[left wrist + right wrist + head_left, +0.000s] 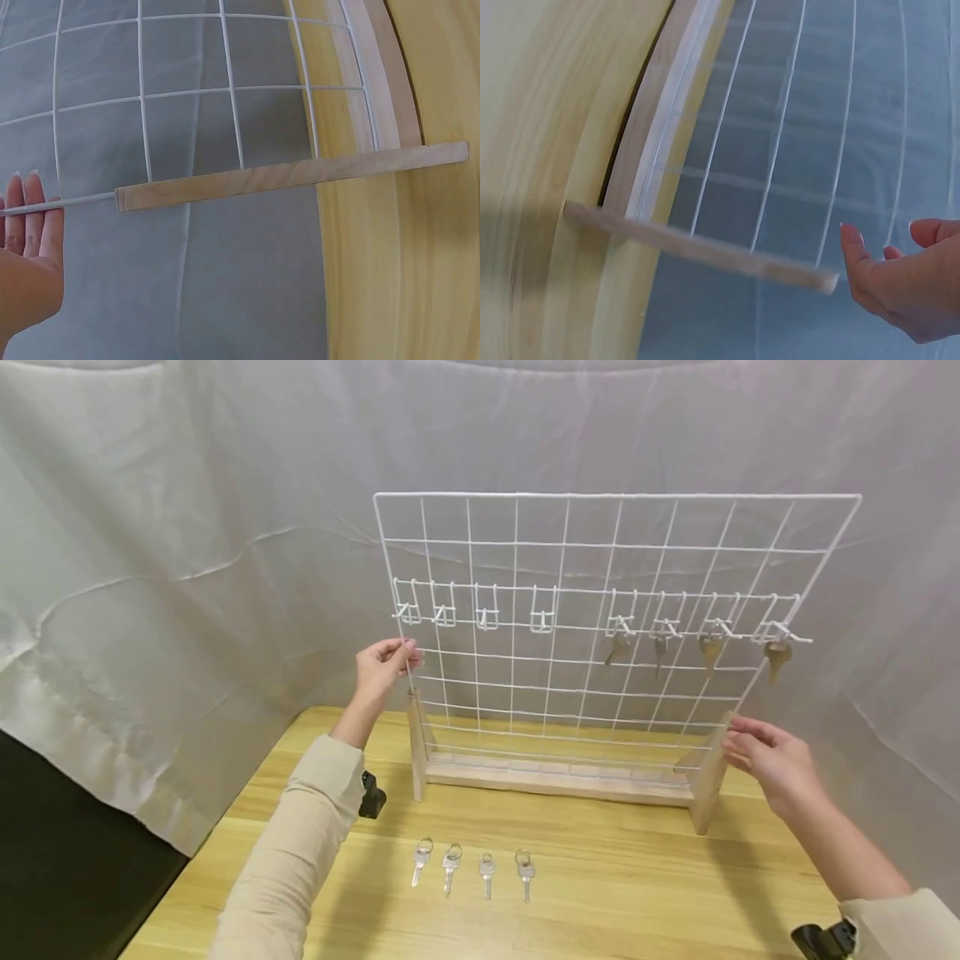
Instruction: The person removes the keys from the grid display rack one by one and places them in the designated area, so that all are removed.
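Left hand (pixel 384 668) and right hand (pixel 776 764) are at opposite sides of the grid (pixel 552 658), which stands upright in its wooden stand (pixel 558 779) on the table (pixel 615 893). The left is nearly closed, thumb and fingers pinching the side wire just above the left post (pixel 417 747); the right is half open, fingers loosely bent beside the top of the right post (pixel 708 785), with no grip to be seen; whether a fingertip touches the wood I cannot tell. That uneven hold looks like the main risk: a pull or lift from the left alone could twist the grid in the stand or skew the whole rack. Four keys hang on the hooks at the grid's right end, the outermost key (pixel 777 660) near the edge, and a jolt or forward tilt could let their rings slide off the prongs. Weight on that side alone might add to any sway. Four more keys lie in a row in front of the stand; if it were dragged forward, or the left sleeve (pixel 300 827) swept inward, they could be scattered.
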The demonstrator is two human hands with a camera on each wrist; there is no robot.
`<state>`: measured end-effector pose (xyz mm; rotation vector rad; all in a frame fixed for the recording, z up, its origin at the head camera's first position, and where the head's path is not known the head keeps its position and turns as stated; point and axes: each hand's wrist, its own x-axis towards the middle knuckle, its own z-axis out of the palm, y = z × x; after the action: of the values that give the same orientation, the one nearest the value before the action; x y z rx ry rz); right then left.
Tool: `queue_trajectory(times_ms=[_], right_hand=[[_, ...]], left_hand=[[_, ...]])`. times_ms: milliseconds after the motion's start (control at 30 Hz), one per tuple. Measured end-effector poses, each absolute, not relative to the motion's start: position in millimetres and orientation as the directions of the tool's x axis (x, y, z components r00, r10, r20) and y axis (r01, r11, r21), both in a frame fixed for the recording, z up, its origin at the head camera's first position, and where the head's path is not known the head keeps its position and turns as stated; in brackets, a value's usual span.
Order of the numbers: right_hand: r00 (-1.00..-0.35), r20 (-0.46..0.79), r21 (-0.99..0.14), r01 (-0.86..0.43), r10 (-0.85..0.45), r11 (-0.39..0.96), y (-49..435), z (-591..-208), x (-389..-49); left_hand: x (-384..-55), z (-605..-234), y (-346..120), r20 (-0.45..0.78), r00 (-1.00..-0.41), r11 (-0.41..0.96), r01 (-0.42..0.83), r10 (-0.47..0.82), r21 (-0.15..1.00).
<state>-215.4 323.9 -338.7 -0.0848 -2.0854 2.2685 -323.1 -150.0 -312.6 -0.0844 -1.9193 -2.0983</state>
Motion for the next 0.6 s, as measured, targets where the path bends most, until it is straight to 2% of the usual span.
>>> queue_trajectory(times_ms=[100,267,500,600], right_hand=[[-0.999,0.045,-0.998,-0.046,0.027,-0.040,309.5,-335.9,-205.7],[-0.982,0.186,-0.983,-0.185,-0.041,-0.019,282.8,-317.4,-197.1],[-0.962,0.273,-0.961,-0.274,-0.017,0.035,246.3,-284.5,-198.6],[-0.952,0.306,-0.942,-0.303,-0.005,0.141,231.2,-274.3,-201.9]], left_hand=[[-322.5,-312.9,-150.5,0.242,-0.953,-0.057,0.256,-0.183,0.965],[-323.0,-311.9,-151.1,0.269,-0.946,-0.057,0.283,-0.179,0.957],[-323.7,-313.9,-149.3,0.255,-0.950,-0.044,0.267,-0.182,0.963],[-322.7,-312.5,-148.2,0.258,-0.946,-0.031,0.269,-0.194,0.963]])
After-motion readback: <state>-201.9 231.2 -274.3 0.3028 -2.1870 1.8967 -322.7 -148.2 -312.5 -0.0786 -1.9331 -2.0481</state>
